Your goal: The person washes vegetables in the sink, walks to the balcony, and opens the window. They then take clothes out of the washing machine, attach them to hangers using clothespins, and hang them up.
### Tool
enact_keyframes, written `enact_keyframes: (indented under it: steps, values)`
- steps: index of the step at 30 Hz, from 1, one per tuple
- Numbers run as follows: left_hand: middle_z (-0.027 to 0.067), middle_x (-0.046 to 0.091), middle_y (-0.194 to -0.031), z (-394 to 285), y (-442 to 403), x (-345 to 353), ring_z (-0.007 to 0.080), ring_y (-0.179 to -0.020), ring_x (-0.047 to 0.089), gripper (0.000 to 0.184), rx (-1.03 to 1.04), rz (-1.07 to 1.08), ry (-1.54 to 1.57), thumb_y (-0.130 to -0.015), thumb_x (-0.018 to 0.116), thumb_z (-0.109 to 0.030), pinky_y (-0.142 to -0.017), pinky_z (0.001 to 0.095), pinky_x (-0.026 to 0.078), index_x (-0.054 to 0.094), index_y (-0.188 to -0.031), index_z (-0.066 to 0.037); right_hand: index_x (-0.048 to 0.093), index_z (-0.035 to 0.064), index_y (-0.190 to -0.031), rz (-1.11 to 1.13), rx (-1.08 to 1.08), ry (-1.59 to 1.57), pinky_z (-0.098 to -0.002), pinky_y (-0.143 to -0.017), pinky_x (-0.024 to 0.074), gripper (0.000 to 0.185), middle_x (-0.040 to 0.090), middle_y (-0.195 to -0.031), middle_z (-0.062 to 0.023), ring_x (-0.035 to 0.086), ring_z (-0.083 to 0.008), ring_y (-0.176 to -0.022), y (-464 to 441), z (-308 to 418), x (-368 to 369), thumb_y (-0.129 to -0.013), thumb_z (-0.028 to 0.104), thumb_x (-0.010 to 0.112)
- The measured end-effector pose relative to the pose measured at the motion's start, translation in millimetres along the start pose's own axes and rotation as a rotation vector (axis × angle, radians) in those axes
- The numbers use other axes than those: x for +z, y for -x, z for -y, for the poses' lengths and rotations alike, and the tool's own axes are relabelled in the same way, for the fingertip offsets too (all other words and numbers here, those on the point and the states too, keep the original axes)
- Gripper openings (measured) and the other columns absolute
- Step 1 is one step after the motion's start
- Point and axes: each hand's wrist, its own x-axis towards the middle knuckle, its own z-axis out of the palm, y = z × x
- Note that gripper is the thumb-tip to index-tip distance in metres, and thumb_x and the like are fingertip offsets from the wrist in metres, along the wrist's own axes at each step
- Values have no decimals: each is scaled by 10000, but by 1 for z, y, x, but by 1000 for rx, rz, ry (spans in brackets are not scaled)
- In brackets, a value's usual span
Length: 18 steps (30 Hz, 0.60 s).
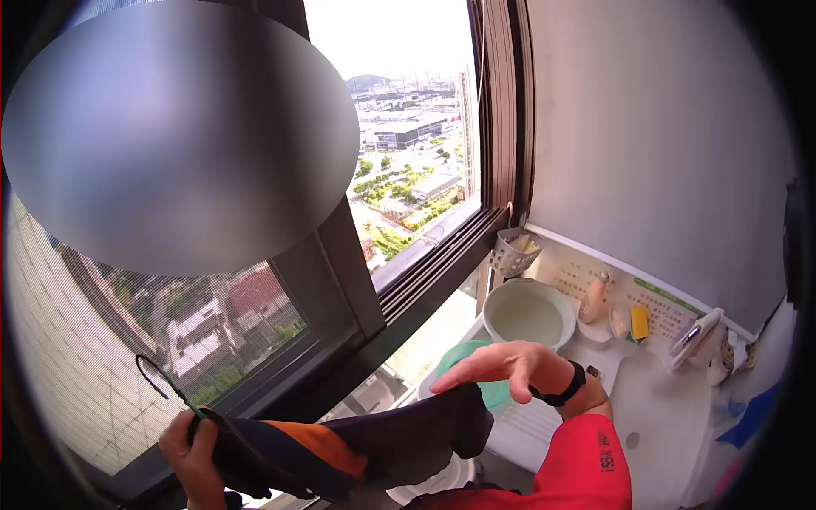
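Observation:
At the lower left my left hand (194,455) is closed around the neck of a dark hanger (161,382) and the top of a dark garment (399,438) with an orange patch. The hanger's hook points up and left. The garment stretches sideways to the right, below the window frame. My right hand (501,367), in a red sleeve with a black band at the wrist, is over the garment's right end. Its fingers are spread and it holds nothing; whether a fingertip touches the cloth I cannot tell.
An open window (416,153) is ahead, with a dark frame. On the right are a white sink (671,425) with a washboard, a water-filled basin (529,313), a green basin (463,353), a hanging basket (515,253), a yellow sponge (639,322) and a brush (697,333).

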Motion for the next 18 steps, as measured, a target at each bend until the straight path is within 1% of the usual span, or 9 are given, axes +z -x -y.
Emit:
enact_keyframes:
  steps: [2, 4, 5, 8, 10, 12, 14, 17, 18]
  values:
    - [12, 563, -663, -17, -8, 22, 61, -584, 503, 59, 75, -44, 135, -762, 583, 13, -538, 199, 397, 603, -813, 33, 238, 7, -1374, -64, -161, -97, -382, -1060, 199, 1013, 276, -1401, -162, 269, -230, -1296, 25, -9, 12, -591, 278, 821]
    - [3, 570, -668, -32, -14, 37, 54, -572, 506, 70, 60, 62, 197, -777, 578, 6, -529, 196, 397, 612, -831, 34, 261, 107, -1383, -155, -257, -10, -506, -1018, 245, 957, 306, -1342, -282, 283, -365, -1276, 36, -3, 33, -598, 66, 807]
    - [4, 573, -670, -41, -17, 45, 54, -571, 508, 70, 48, 143, 231, -780, 584, 1, -528, 195, 398, 614, -834, 34, 290, 138, -1371, -167, -329, 234, -499, -981, 322, 943, 318, -1328, -289, 367, -373, -1223, 25, 13, 39, -589, -3, 797]
    - [8, 590, -682, -75, -24, 73, 55, -586, 519, 84, 44, 434, 269, -794, 607, -34, -533, 191, 403, 624, -851, 26, 297, 190, -1366, -273, -461, 345, -473, -911, 416, 943, 337, -1307, -305, 453, -373, -1152, 37, 14, 58, -590, -1, 797]
    - [-4, 585, -676, -93, -25, 97, 62, -586, 542, 62, 2, 496, 317, -814, 588, -55, -571, 194, 449, 620, -830, -3, 368, 236, -1287, -444, -353, 371, -424, -779, 510, 864, 466, -1172, -301, 559, -360, -1015, 44, 34, 77, -579, 5, 806]
    - [12, 610, -714, -105, -31, 113, 65, -610, 566, 83, -46, 609, 434, -819, 589, -67, -580, 190, 462, 623, -859, -3, 417, 216, -1221, -479, -570, 473, -407, -741, 526, 799, 540, -1091, -267, 598, -330, -956, 34, 53, 87, -561, 4, 815]
    - [35, 643, -745, -116, -38, 125, 80, -628, 601, 122, -73, 727, 482, -827, 604, -89, -591, 195, 492, 636, -899, 4, 430, 120, -1009, -650, -618, 519, -422, -722, 525, 590, 583, -947, -247, 626, -339, -850, 34, 63, 104, -573, -50, 789]
    - [65, 641, -861, -132, -43, 139, 118, -777, 612, 193, -116, 904, 494, -841, 597, -128, -689, 230, 493, 613, -983, 2, 389, 93, -946, -767, -760, 476, -447, -772, 505, 567, 555, -1021, -302, 614, -388, -844, 53, 78, 119, -558, -103, 754]
    - [74, 632, -911, -133, -43, 141, 133, -848, 610, 220, -132, 962, 484, -846, 589, -142, -735, 245, 485, 598, -1015, -1, 373, 102, -922, -774, -779, 493, -437, -759, 510, 560, 562, -999, -285, 617, -369, -811, 60, 92, 119, -547, -114, 727]
